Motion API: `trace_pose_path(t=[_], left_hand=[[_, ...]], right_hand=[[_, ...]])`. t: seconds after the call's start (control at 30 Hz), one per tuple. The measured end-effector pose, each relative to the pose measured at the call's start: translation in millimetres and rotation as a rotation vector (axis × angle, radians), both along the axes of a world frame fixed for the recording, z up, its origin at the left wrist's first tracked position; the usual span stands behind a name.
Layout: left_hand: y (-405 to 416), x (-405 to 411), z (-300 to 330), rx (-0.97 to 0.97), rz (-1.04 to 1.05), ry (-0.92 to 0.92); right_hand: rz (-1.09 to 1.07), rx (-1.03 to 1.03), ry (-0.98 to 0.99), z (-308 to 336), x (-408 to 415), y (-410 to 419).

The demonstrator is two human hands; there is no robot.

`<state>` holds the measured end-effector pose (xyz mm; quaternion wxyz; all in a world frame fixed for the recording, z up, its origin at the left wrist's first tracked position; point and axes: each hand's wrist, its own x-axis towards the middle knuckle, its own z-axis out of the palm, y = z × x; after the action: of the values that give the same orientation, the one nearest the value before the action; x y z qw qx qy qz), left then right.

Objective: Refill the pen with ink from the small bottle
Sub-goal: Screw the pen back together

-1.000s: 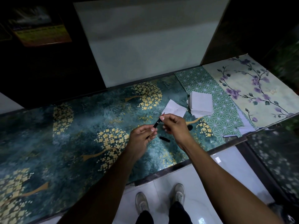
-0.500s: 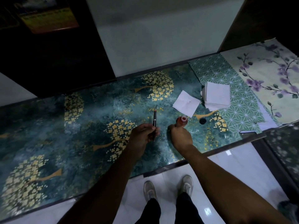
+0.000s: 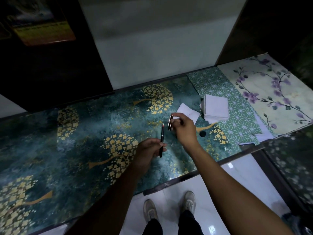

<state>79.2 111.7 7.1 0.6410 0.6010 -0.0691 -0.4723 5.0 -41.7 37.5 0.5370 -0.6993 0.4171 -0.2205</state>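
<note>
- The pen [image 3: 162,140], red tip up, stays pinched in the left hand [image 3: 149,154] above the desk [image 3: 76,141].
- The right hand [image 3: 183,128], at the desk 0.5 s ago, now grips a dark piece [image 3: 170,122], probably the barrel.
- Reassembly looks next; no bottle is visible.

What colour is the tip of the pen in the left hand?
Red, on the pen held by the left hand; head view.
</note>
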Motion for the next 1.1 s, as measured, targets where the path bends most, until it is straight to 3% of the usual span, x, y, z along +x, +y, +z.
trace_pose_path(t=[0.2, 0.63, 1.1], left_hand=[[-7.7, -7.1, 14.2, -0.054, -0.015, 0.002], [-6.6, -14.7, 18.8, -0.063, -0.036, -0.017], [-6.9, -16.4, 17.6, -0.045, -0.074, -0.051]], right_hand=[[-0.045, 0.169, -0.161, 36.4, 2.1, -12.9], [0.022, 0.046, -0.071, 40.4, -13.1, -14.5], [-0.046, 0.191, -0.12, 34.7, -18.9, -20.7]])
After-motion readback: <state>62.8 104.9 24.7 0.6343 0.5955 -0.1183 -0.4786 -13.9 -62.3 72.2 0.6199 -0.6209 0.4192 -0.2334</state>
